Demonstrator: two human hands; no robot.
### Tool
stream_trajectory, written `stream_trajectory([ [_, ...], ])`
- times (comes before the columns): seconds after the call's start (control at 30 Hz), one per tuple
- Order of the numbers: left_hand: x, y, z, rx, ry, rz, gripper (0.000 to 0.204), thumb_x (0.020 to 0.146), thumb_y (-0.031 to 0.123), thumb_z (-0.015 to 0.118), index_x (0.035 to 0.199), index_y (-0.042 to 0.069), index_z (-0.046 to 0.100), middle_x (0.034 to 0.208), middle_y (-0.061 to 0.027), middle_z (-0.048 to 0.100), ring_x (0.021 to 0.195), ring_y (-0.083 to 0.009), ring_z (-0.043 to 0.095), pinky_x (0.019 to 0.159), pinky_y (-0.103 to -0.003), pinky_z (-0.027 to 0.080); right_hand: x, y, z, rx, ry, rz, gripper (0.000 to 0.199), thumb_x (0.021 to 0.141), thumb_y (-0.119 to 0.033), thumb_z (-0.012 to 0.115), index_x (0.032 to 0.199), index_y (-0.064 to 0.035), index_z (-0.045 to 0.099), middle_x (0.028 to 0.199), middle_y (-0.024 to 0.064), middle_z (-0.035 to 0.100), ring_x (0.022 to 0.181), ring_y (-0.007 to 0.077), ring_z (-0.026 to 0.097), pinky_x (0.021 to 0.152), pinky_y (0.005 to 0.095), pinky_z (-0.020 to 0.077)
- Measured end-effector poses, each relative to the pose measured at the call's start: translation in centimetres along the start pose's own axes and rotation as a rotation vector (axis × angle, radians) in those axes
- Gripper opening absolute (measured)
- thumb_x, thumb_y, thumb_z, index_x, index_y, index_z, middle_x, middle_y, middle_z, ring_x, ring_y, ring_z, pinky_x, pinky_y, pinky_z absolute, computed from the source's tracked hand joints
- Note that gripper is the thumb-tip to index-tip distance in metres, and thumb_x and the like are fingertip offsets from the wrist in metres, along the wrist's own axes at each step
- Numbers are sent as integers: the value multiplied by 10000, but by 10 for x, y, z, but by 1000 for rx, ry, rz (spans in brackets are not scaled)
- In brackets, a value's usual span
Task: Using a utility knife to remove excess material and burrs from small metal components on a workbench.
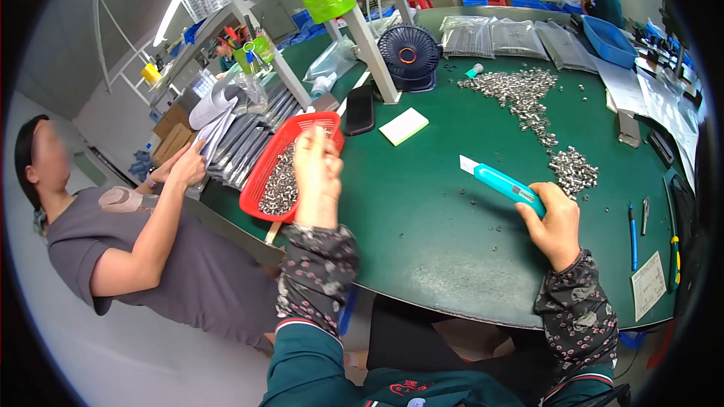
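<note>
Teal knife (507,185) in right grip (556,224)

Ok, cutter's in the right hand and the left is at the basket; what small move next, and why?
Probably steady the teal cutter in the right hand until the left hand is done at the red basket. The blade is out and points leftward, and the left hand is blurred, so I can't tell whether it holds a metal part.
</note>
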State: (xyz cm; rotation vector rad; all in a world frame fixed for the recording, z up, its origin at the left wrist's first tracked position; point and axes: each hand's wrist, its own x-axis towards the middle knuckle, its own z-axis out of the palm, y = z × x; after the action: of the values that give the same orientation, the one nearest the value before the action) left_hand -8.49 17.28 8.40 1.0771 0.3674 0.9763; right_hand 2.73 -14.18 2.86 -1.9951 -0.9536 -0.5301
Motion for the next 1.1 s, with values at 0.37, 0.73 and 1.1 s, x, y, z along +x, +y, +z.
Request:
stream_trajectory([
  [0.37,-17,-37,17,-279,-123,-493,200,698,-72,465,875,21,448,754,-76,470,571,-136,439,445,-197,340,-1,0,0,-8,-4,-6,196,647,-155,653,780,-42,563,673,98,527,558,272,528,476,346,399],
  [0.73,-62,-101,53,-126,-411,-629,245,884,251,431,843,14,479,702,-40,477,491,-49,366,337,-150,247,-2,1,1,40,-15,47,215,670,-211,649,787,-48,570,673,95,540,541,261,531,475,338,407],
  [1.1,-59,-99,55,0,-448,-558,234,877,250,449,857,23,504,667,-7,446,474,-22,341,329,-138,221,-2,7,5,125,-160,205,250,674,-256,643,790,-40,589,689,115,557,584,266,539,526,345,417],
])
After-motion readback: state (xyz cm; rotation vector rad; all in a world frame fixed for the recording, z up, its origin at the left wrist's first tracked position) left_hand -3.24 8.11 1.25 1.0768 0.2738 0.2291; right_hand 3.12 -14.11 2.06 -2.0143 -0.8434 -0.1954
